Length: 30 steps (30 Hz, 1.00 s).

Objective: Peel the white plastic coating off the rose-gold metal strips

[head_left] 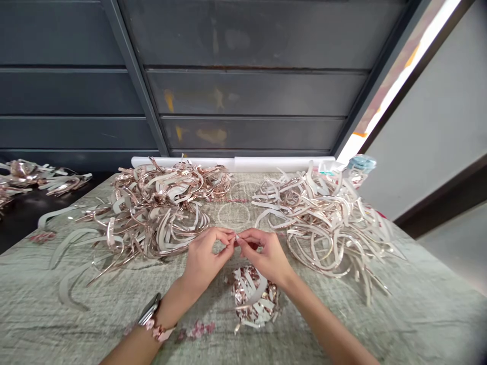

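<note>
Both hands meet at the middle of the table, fingertips almost touching. My left hand is closed in a pinch, thumb against forefinger. My right hand pinches too, around a tiny pale end that shows between the fingertips; it looks like a strip, though most of it is hidden. A curved white strip hangs below my right hand, over a small pile of short rose-gold and white pieces. On the left lies a heap of long shiny curled strips; a paler heap lies on the right.
The patterned table has a long white roll along its back edge. A clear bag with something blue stands at the back right. More strips lie on a dark surface at far left. Grey metal panels rise behind.
</note>
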Tool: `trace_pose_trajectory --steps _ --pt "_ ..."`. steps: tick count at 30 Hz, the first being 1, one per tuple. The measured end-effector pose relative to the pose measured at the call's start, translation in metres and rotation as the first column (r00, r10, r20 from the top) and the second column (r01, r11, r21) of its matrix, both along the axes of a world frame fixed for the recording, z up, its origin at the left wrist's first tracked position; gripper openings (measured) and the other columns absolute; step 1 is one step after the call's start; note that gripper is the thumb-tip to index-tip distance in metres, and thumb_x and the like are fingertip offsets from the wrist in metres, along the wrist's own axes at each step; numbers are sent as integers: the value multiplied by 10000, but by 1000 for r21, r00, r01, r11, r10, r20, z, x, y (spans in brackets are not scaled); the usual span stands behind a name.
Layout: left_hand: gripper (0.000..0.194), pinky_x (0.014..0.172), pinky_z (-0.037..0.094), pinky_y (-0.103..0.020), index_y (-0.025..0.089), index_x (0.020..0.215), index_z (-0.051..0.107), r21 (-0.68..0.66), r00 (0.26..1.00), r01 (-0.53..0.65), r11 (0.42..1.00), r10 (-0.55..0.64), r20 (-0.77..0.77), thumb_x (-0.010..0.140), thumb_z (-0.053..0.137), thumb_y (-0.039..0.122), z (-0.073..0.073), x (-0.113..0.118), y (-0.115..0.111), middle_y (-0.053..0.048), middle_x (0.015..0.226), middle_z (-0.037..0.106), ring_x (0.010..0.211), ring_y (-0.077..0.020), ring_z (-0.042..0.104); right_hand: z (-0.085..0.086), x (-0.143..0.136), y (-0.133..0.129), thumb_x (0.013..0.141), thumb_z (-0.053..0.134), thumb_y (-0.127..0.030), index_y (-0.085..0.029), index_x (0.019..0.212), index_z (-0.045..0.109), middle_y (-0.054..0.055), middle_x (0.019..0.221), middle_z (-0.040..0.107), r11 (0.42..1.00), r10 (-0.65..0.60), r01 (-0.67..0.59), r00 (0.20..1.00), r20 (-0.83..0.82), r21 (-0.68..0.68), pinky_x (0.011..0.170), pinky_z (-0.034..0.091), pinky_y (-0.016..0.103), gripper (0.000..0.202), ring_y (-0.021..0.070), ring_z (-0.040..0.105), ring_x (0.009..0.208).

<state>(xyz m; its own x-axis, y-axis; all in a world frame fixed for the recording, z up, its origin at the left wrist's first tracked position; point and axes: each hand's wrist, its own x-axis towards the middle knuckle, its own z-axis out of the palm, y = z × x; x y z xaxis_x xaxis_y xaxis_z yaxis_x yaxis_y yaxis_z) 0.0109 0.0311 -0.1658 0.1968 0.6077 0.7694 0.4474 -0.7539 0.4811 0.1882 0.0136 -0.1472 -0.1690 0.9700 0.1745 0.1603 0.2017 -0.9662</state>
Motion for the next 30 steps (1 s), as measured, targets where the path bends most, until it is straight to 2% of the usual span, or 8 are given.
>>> trace_pose_trajectory --steps 8,16,20,23,25,27,30 --pt "243 799 614 -269 244 812 474 -123 999 39 992 -38 14 888 687 156 5 -1 -2 -4 875 800 933 -186 786 2 0 0 861 600 -285 -151 877 752 33 650 711 999 -21 21 1000 12 32 570 455 271 203 169 641 575" --pt "279 787 605 -289 237 743 448 -50 999 46 998 -46 -12 878 666 128 8 -1 -4 1 809 777 909 -195 784 3 1 -3 840 621 -257 -175 845 764 43 719 756 999 -18 17 999 27 49 576 451 279 165 163 625 590" --pt "303 765 609 -285 236 717 442 -42 995 66 997 -63 82 842 693 118 9 0 -4 13 770 766 854 -186 785 4 1 -5 838 646 -282 -188 842 770 45 730 764 999 -7 7 1000 17 50 581 467 282 156 167 635 591" --pt "317 776 623 -290 237 717 437 -114 983 95 989 -76 164 838 707 122 9 0 -3 3 791 787 866 -192 791 5 1 -5 850 640 -313 -185 850 763 45 721 762 999 1 -1 1000 -6 33 574 480 278 178 165 651 569" --pt "308 790 632 -295 239 740 441 -160 982 118 980 -92 166 862 705 138 8 -1 -2 -12 840 808 909 -200 791 5 1 -4 866 619 -327 -179 858 751 49 733 766 1000 -4 4 1000 -24 13 566 488 276 199 158 653 546" --pt "304 787 636 -298 240 750 439 -130 988 116 985 -102 113 878 697 141 7 -1 -1 -22 861 814 934 -208 789 6 0 -3 867 613 -323 -173 858 739 49 742 766 1000 -17 17 999 -35 -7 558 488 273 196 153 652 533" --pt "316 782 635 -290 237 733 429 1 995 98 995 -98 5 886 675 111 7 -3 1 -22 846 808 937 -205 788 5 0 -2 846 627 -302 -172 836 731 28 674 734 999 -32 31 999 -36 -28 544 470 265 168 152 644 521"
